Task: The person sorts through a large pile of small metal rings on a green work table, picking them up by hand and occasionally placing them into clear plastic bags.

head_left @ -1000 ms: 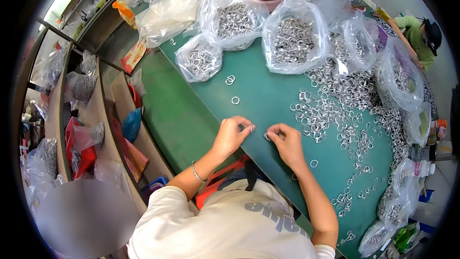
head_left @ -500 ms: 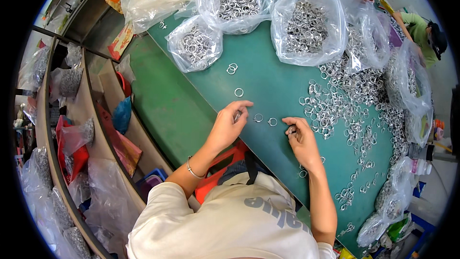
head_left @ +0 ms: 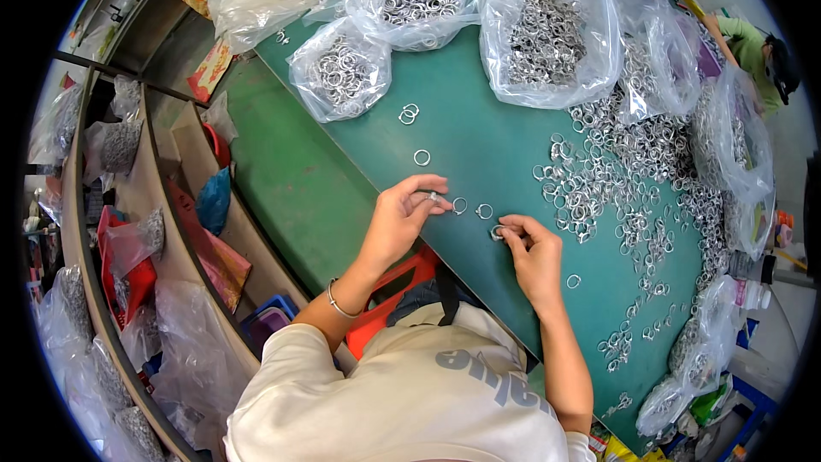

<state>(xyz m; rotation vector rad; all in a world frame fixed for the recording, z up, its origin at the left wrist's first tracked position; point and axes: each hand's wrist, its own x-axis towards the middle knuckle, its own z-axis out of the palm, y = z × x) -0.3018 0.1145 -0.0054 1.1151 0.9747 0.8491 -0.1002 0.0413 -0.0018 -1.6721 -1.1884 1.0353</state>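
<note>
My left hand (head_left: 404, 216) is at the table's near edge, its fingertips closed on a silver ring (head_left: 434, 197). To its right, my right hand (head_left: 534, 257) pinches another silver ring (head_left: 497, 232) between thumb and fingers, just over the tabletop. Two loose rings lie between my hands: one (head_left: 459, 205) beside the left fingertips, the other (head_left: 485, 211) nearer the right. Farther off are a single plain ring (head_left: 422, 157) and a small overlapping group of rings (head_left: 409, 114). One more ring (head_left: 573, 281) rests right of my right wrist.
A large heap of silver rings (head_left: 581, 184) spreads over the right of the green table (head_left: 479, 137). Clear plastic bags of rings (head_left: 340, 73) (head_left: 547, 38) line its far side. Shelves with bagged parts (head_left: 115, 150) stand at left. Another person (head_left: 757, 60) is at far right.
My right hand has turned and moved slightly left and down, bringing a pinched ring into sight. The left fingers have shifted, so a ring now shows at their tips.
</note>
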